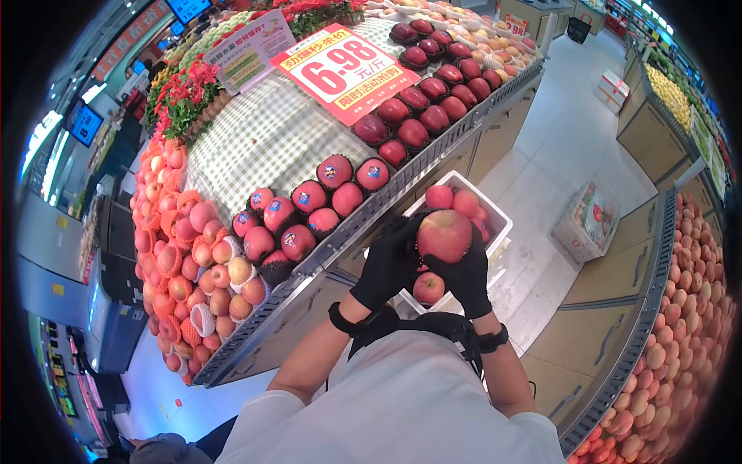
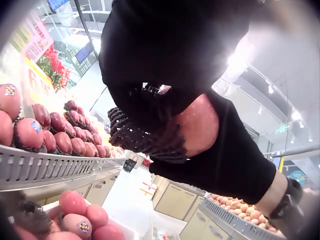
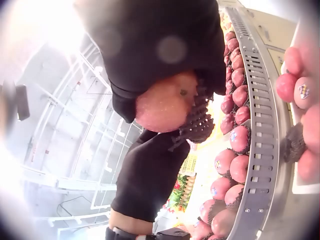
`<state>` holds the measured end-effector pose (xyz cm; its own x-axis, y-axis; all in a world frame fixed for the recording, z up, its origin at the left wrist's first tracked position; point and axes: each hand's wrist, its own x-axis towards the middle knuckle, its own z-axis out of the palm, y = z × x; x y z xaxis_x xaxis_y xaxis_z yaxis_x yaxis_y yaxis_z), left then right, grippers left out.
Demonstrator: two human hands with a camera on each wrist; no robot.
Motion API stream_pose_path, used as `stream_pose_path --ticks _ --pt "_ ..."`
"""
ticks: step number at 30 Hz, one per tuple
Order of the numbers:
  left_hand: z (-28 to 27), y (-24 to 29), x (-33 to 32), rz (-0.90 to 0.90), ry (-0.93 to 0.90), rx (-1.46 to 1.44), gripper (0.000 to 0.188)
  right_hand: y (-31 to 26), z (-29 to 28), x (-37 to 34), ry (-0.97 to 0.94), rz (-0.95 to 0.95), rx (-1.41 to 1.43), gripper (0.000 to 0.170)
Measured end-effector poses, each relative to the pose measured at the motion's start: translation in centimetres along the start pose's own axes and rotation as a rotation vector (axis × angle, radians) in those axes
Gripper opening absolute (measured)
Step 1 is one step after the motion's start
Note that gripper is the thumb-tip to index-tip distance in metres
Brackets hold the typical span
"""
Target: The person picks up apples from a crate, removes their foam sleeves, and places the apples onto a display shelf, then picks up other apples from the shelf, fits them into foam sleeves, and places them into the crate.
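Observation:
Both hands, in black gloves, hold a large pinkish-red apple (image 1: 444, 234) in front of the body, above a white foam box. A black foam net (image 2: 142, 134) covers one side of the apple; the right wrist view shows the bare side with the stem hollow. My left hand (image 1: 390, 259) grips the foam net around the apple from the left. From the right, my right hand (image 1: 466, 278) grips the apple, thumb along its lower front. Some fingertips are hidden behind the fruit and the net. More red apples (image 1: 428, 288) lie in the white box (image 1: 501, 230) below.
A sloped display with a grey slotted rail (image 1: 340, 251) stands at left, bearing stickered apples (image 1: 334, 172) in black nets and dark red apples (image 1: 413, 133). A price sign (image 1: 344, 71) stands on its checked cloth. Another fruit stand (image 1: 672, 340) is at right; a wrapped crate (image 1: 587, 220) sits on the floor.

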<state>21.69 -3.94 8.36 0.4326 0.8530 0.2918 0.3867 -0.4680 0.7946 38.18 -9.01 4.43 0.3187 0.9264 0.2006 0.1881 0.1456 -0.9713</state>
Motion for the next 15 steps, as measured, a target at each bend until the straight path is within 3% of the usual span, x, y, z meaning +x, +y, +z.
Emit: stream_pose_path --ticks 5,8,14,15 --pt "0.1 -0.5 -0.9 0.047 0.040 0.008 0.073 -1.4 1.0 -0.1 0.071 -0.046 -0.033 0.087" --pt "-0.4 0.6 -1.0 0.009 0.020 0.056 0.071 -2.2 0.7 0.3 -0.026 -0.034 -0.136 0.085" --pt "0.8 0.4 -1.3 0.300 0.140 0.196 0.064 -2.1 0.6 0.3 0.022 -0.061 -0.107 0.091" --pt "0.8 0.2 -1.5 0.176 0.130 -0.002 0.062 -2.1 0.5 0.3 0.020 -0.074 -0.100 0.092"
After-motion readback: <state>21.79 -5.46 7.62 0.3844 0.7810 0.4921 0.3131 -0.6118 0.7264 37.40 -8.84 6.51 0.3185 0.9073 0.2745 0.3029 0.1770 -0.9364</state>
